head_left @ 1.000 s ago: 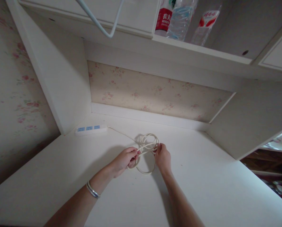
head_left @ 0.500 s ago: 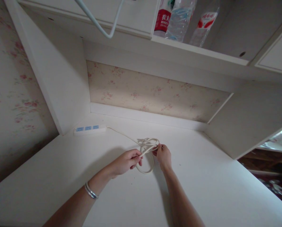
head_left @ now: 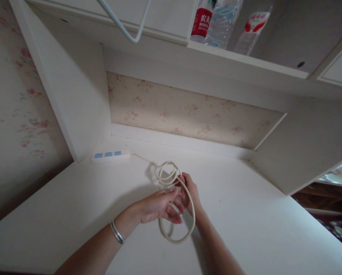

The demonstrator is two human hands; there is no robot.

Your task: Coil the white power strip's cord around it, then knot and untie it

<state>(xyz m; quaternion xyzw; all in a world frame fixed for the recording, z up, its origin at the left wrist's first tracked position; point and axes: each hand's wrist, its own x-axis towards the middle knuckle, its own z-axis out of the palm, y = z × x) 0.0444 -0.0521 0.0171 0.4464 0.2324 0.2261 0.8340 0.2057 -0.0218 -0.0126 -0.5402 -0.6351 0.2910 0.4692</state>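
A cream power cord (head_left: 193,214) is gathered into small coils, with one wide loop hanging toward me. My right hand (head_left: 191,193) pinches the coils where they meet; its fingertips are partly hidden behind the cord. Beside it, my left hand (head_left: 158,206) has its fingers apart and slightly curled, overlapping the wide loop; whether it touches the cord I cannot tell. From the coils the cord runs back left to a white power strip (head_left: 125,156) with blue sockets, lying on the white desk top (head_left: 234,229).
Above the desk hangs a white cabinet (head_left: 159,23), with a red-labelled bottle (head_left: 201,23) and other clear bottles on its open shelf. A pale bent rod (head_left: 118,21) juts down in front. White side panels (head_left: 73,88) and flowered wallpaper (head_left: 171,107) enclose the desk.
The fingers of my left hand have let go of the cord and spread. My right hand has moved slightly left with the coils, and a wider loop now hangs toward me.
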